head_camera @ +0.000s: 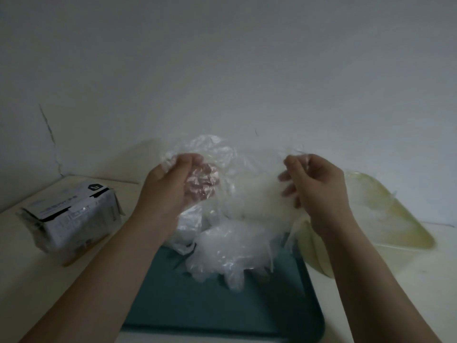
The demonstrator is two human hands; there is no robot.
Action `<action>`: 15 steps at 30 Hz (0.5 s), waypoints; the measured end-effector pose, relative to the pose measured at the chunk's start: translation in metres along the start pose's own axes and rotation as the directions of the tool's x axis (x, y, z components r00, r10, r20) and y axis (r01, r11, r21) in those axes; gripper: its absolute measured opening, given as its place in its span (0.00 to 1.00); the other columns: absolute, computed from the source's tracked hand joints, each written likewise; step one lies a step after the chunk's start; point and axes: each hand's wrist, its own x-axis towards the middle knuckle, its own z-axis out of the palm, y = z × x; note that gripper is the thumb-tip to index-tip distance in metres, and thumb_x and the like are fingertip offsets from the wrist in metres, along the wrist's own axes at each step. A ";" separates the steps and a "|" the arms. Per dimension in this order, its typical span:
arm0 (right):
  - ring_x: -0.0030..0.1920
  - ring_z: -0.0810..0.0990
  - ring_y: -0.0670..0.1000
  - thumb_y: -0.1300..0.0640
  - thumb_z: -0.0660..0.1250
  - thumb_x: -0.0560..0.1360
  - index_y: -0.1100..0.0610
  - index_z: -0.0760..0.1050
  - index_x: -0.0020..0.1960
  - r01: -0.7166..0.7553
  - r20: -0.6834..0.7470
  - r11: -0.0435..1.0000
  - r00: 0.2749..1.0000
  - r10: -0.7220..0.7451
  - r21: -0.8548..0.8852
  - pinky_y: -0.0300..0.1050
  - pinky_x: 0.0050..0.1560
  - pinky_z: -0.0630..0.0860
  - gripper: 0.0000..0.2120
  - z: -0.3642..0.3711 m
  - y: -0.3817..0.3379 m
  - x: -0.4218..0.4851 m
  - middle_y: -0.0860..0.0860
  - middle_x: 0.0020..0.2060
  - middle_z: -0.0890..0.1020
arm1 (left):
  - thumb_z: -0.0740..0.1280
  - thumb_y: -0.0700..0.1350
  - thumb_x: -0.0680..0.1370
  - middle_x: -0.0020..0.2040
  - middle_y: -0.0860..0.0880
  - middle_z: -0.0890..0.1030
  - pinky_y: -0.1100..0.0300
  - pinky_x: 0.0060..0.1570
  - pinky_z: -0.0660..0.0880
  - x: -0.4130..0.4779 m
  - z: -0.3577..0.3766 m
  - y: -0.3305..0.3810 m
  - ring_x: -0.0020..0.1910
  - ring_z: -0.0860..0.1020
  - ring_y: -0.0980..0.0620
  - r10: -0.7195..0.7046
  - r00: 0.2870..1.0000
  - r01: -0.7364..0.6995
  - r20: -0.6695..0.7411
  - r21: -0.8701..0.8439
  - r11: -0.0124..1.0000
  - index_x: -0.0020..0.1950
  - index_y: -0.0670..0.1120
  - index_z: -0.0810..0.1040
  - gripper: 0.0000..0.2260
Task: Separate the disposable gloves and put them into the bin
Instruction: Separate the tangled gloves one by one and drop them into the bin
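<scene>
Forearms of mine reach up from both bottom corners over a teal tray (222, 313) at lower centre. At mid-frame my left hand (173, 184) clutches a crumpled wad of clear gloves (220, 164), fingers curled round the film. My right hand (319, 189), blurred, pinches a thin sheet stretched from that wad. A heap (222, 253) of more film lies on the tray's far end. At right sits a yellowish bin (385, 194), at left a torn box (74, 214).

A plain, dim indoor corner, possibly a home. A pale tabletop (37, 280) bearing a teal tray (210, 308) and an opened carton (74, 214) meets a bare, cracked white wall (222, 58).
</scene>
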 end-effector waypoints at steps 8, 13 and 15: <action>0.19 0.63 0.45 0.53 0.69 0.80 0.62 0.81 0.46 0.001 -0.086 0.973 0.996 -0.021 -0.230 0.36 0.22 0.60 0.12 -0.082 -0.026 0.047 0.55 0.28 0.83 | 0.60 0.47 0.88 0.56 0.40 0.87 0.50 0.40 0.85 -0.027 0.054 0.015 0.51 0.87 0.36 -0.033 0.960 0.014 0.278 0.071 0.997 0.65 0.43 0.78 0.12; 0.19 0.67 0.46 0.53 0.68 0.79 0.58 0.81 0.46 -0.068 -0.096 0.898 0.995 0.029 -0.434 0.34 0.21 0.63 0.09 -0.142 -0.018 0.072 0.56 0.31 0.85 | 0.58 0.48 0.88 0.58 0.41 0.86 0.50 0.39 0.83 -0.042 0.091 0.039 0.47 0.86 0.39 -0.050 0.863 -0.001 0.503 0.101 0.995 0.67 0.44 0.77 0.14; 0.21 0.73 0.50 0.52 0.68 0.79 0.56 0.80 0.45 -0.099 -0.074 0.860 0.995 0.071 -0.500 0.37 0.23 0.70 0.09 -0.153 -0.007 0.077 0.55 0.31 0.85 | 0.58 0.48 0.87 0.59 0.42 0.86 0.52 0.37 0.83 -0.042 0.106 0.048 0.46 0.85 0.40 -0.048 0.825 0.010 0.562 0.070 0.997 0.67 0.45 0.78 0.13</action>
